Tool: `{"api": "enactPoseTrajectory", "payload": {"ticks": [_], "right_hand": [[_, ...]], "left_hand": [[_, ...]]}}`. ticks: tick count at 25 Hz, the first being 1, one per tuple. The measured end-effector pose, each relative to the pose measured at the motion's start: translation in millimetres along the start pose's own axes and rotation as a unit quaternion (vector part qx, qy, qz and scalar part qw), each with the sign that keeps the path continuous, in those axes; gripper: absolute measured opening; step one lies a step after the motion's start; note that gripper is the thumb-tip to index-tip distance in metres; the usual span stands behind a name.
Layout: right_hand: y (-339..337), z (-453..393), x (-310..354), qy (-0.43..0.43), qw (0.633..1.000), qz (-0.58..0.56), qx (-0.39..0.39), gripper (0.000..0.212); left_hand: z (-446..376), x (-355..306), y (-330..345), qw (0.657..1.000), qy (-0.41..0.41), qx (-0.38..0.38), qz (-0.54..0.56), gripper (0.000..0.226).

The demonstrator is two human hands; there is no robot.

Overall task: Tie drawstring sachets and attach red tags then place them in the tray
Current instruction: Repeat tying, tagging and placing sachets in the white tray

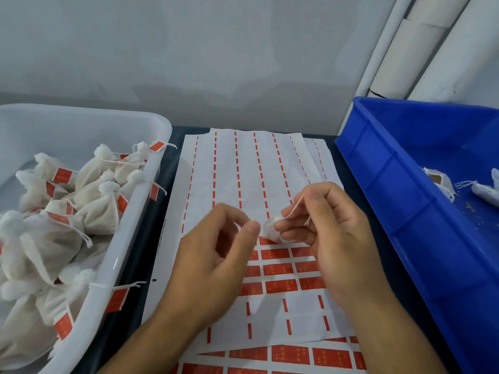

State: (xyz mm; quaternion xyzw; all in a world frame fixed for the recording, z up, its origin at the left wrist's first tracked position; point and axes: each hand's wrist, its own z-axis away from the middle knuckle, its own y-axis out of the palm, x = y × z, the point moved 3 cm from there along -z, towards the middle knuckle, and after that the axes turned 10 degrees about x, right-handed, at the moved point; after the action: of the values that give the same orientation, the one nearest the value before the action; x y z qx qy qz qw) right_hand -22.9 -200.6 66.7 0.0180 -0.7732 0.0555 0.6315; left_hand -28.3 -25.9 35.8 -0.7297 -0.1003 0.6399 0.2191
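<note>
Over the sticker sheet (243, 168), the right hand (332, 225) pinches a light, limp sachet's drawstring (295, 207); the left hand (216, 247), fingers curled, seems empty.

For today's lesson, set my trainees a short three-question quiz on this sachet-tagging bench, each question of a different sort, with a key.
1. True or false: the white tray on the left holds tied sachets with red tags.
2. Multiple choice: what lies flat under both hands? A) a towel B) a sticker sheet with red labels C) a cutting board
3. Short answer: which hand pinches the small white piece and its string?

Key:
1. True.
2. B; most of its upper rows are already peeled, and full red labels remain lower down.
3. The right hand; the left hand is curled beside it, and the view does not settle whether it touches the piece. The blue bin stands to the right.
</note>
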Motion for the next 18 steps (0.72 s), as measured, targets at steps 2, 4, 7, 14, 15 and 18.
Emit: {"api": "enactPoseTrajectory", "payload": {"ticks": [2, 4, 7, 14, 15, 18], "right_hand": [[4, 1, 2, -0.025, 0.999, 0.015, 0.031, 0.025], [10, 4, 2, -0.047, 0.996, 0.028, 0.074, 0.025], [18, 7, -1, -0.053, 0.989, 0.050, 0.128, 0.021], [30, 11, -11, -0.018, 0.960, 0.175, 0.216, 0.018], [31, 11, -14, -0.013, 0.954, 0.203, 0.220, 0.019], [29, 9, -19, 0.005, 0.947, 0.220, 0.235, 0.016]], "left_hand": [[-2, 4, 8, 0.987, -0.084, 0.105, 0.087, 0.058], [-1, 8, 17, 0.959, -0.154, 0.187, 0.149, 0.062], [-2, 14, 19, 0.931, -0.176, 0.181, 0.264, 0.058], [-2, 14, 9, 0.874, -0.164, 0.168, 0.426, 0.047], [-2, 13, 6, 0.864, -0.163, 0.168, 0.446, 0.047], [-5, 12, 3, 0.855, -0.174, 0.136, 0.469, 0.047]]}}
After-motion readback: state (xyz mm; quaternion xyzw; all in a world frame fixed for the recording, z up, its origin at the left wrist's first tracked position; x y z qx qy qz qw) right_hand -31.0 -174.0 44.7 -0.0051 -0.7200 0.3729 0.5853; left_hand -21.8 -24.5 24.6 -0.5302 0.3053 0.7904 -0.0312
